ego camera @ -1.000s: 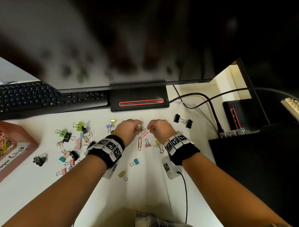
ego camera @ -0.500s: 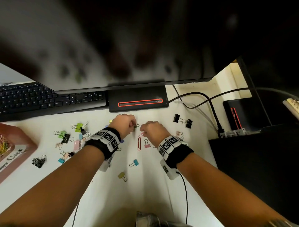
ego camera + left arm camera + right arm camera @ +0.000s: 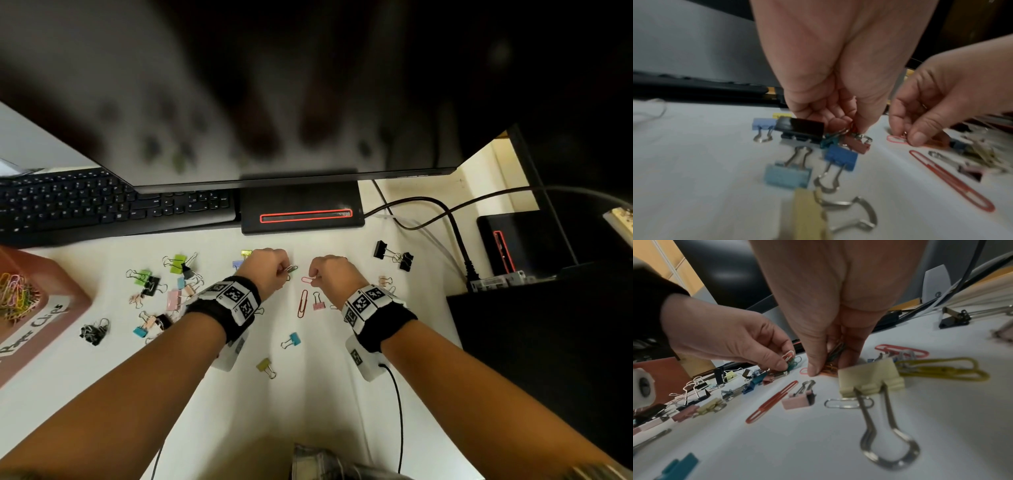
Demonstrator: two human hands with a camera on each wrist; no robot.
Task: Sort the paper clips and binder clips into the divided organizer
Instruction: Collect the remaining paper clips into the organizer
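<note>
Handwritten label (image 3: 32, 330) on the front wall of the pink organizer (image 3: 73, 301), at the left of the keyboard (image 3: 102, 209): the word "Clips" is legible; the word before it is cut off and reads only in part, perhaps "Paper". Wristbands (image 3: 236, 298) nearer the viewer than the keyboard: square black-and-white coded markers, no letters. Keyboard key legends: white marks too small to read. No other text, brand or number is legible.
</note>
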